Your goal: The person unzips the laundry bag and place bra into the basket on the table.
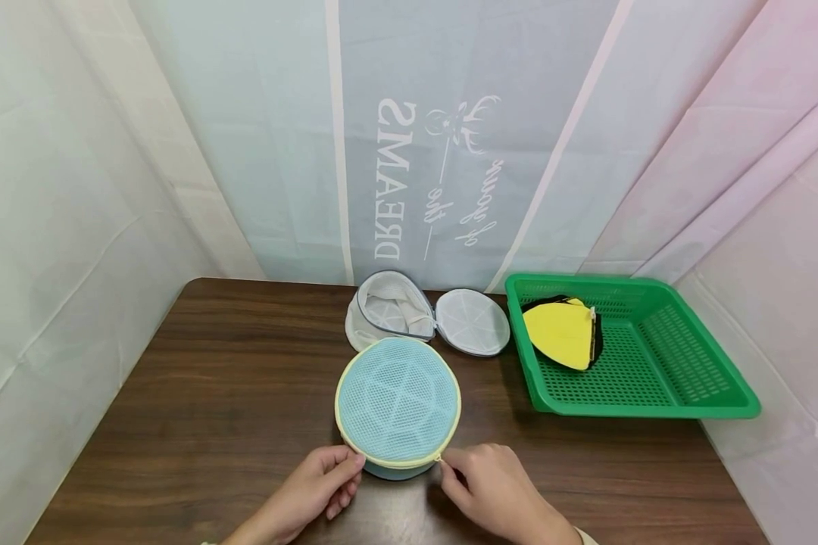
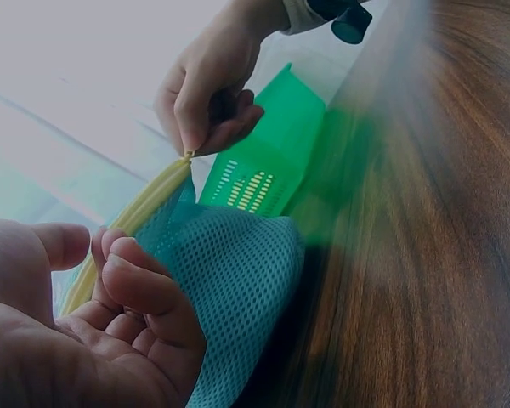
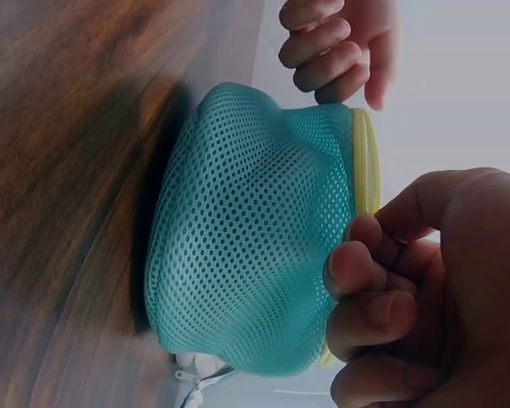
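Observation:
A teal mesh laundry bag [image 1: 398, 397] with a round top and a yellow zipper rim [image 3: 367, 166] stands on the table in front of me. At the near left of that rim, my left hand [image 1: 319, 484] pinches the edge between thumb and forefinger. My right hand [image 1: 492, 486] pinches the small zipper pull [image 2: 189, 155] at the near right of the rim. Seen from the right wrist, the bag's mesh side bulges outward with soft folds. The zipper looks closed along the stretch between the hands.
Behind the bag lies a white mesh bag [image 1: 361, 329], unzipped, its round lid [image 1: 473, 322] folded out to the right. A green plastic basket [image 1: 716, 378] at the back right holds a yellow and black folded item [image 1: 560, 333]. Patterned cloth [image 1: 286, 151] hangs behind the table.

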A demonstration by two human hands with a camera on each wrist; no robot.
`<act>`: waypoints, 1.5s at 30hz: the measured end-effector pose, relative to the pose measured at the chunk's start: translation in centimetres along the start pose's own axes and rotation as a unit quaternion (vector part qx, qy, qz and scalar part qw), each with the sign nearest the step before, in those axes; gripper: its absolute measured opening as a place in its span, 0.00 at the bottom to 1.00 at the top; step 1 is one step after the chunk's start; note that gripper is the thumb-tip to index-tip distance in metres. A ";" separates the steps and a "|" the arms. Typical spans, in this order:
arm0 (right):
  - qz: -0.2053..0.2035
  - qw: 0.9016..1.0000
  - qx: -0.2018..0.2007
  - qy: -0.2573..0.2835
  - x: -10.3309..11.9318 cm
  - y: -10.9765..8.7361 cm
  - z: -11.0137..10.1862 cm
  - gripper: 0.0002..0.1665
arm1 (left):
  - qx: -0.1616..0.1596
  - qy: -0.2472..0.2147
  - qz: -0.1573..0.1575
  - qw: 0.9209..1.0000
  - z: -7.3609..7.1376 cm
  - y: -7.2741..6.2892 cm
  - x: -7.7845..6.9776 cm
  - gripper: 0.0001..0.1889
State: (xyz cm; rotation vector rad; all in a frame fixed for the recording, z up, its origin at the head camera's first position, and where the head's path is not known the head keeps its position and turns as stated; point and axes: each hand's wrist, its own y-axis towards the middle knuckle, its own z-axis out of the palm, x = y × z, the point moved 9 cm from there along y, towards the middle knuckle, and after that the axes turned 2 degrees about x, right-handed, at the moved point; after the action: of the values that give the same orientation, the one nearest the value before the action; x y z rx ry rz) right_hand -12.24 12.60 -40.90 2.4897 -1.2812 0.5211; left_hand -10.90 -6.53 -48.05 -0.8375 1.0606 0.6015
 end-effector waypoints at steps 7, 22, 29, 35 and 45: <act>-0.012 1.000 0.017 0.004 0.5 0.1 0.8 0.28 | 0.008 0.002 0.002 1.000 0.7 0.1 0.0 0.25; -0.065 0.998 0.023 0.004 2.6 0.5 1.8 0.25 | 0.017 -0.014 -0.006 1.000 1.8 0.9 0.6 0.24; -0.079 0.996 0.031 0.005 3.4 0.7 2.2 0.24 | 0.029 -0.028 -0.013 0.999 2.3 1.2 0.7 0.24; -0.081 0.996 0.046 0.001 3.8 0.8 2.6 0.22 | 0.037 -0.029 -0.001 0.999 2.8 1.3 0.4 0.28; -0.101 0.994 0.049 0.011 4.4 1.1 2.9 0.22 | 0.047 -0.016 0.008 0.999 3.3 1.4 -0.2 0.30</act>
State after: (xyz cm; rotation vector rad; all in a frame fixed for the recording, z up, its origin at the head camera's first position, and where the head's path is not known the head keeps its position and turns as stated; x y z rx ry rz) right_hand -10.24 7.59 -41.45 2.6473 -1.0018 0.5718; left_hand -10.41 -2.97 -47.48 -0.7354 1.0601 0.5717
